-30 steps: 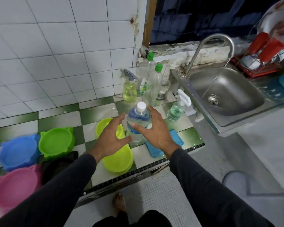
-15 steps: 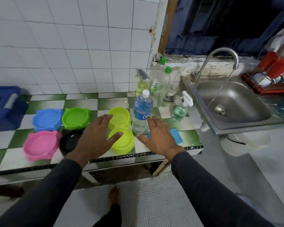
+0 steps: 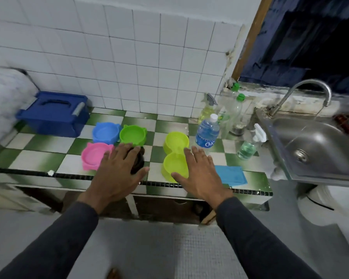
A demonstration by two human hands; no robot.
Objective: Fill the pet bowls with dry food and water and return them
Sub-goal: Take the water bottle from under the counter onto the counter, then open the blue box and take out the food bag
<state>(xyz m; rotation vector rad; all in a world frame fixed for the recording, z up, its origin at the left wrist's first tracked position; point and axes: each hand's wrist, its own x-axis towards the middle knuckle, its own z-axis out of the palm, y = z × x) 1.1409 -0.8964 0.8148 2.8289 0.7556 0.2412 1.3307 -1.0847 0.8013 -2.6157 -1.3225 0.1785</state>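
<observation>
Nearest to me, both hands hover over the front edge of the tiled surface with fingers spread and straight, and neither one holds anything. My left hand is above a dark bowl, which it mostly covers, so I cannot tell whether the bowl is empty. My right hand is over the near cup of the yellow-green double bowl. I judge the flat hands are poised this way because I am choosing which bowl to take first, not yet gripping.

Just left of the dark bowl, close to the front edge, sits the pink bowl. Behind it, toward the middle of the surface, the blue bowl and the green bowl touch side by side. All the coloured bowls look empty and dry, so the filling seems not yet begun. A folded blue cloth lies at the front right corner, probably kept ready for spills.

Further back, the water bottle stands upright just beside the far cup of the double bowl, its cap on, close by for pouring. Behind it, spray and soap bottles crowd the back right corner next to the sink. At the back left corner rests a blue lidded box; it may hold the dry food, but I cannot see inside.
</observation>
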